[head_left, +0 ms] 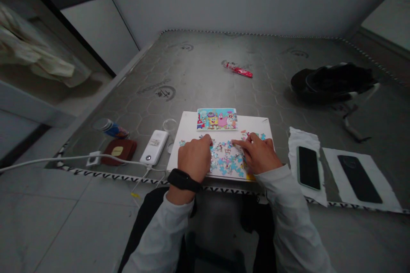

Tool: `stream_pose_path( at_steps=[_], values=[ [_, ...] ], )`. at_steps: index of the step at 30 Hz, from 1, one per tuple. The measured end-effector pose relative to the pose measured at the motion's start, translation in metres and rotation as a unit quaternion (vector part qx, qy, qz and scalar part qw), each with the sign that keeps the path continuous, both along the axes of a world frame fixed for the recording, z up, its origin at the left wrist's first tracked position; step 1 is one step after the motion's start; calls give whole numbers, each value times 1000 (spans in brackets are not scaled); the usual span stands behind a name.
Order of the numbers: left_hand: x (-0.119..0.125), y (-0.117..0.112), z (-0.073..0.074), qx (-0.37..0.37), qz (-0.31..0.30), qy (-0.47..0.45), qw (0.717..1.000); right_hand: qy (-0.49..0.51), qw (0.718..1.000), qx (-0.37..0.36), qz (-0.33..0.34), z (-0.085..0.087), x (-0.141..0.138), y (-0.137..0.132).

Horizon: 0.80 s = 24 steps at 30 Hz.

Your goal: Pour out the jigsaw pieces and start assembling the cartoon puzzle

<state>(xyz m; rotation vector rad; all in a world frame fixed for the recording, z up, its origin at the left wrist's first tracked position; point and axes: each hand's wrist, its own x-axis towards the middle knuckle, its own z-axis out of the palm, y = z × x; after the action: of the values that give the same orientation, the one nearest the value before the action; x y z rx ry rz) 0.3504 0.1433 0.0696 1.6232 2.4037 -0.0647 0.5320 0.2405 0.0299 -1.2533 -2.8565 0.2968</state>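
Several loose jigsaw puzzle pieces (pixel 229 164), mostly light blue, are heaped on a white board (pixel 188 120). My left hand (pixel 194 158), with a black band on its wrist, rests over the left of the heap. Its fingers are curled down, and whatever they hold is hidden. On the right, my right hand (pixel 260 153) reaches in with its index finger stretched out to the pieces. Its other fingers are bent, and no piece shows in its grasp. A cartoon picture card (pixel 217 120) lies along the board's far edge, beyond both hands.
Left of the board are a white power bank (pixel 154 147) with a cable, a brown case (pixel 119 152) and a small jar (pixel 110 128). Two phones, one green-edged (pixel 308 167) and one dark (pixel 358 178), lie right. Farther back are a red packet (pixel 238 69) and a black cap (pixel 331 82).
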Motion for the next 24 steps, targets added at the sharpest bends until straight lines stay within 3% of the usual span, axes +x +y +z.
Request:
stream_pose_path(
  at_steps=[18,24],
  values=[
    [1,0,-4,7,-2,6,1000,14,1000,-10,1,-1,9,7],
    [0,0,-5,5,2,9,1000,31,998,17,-50,-2,17,12]
  ],
)
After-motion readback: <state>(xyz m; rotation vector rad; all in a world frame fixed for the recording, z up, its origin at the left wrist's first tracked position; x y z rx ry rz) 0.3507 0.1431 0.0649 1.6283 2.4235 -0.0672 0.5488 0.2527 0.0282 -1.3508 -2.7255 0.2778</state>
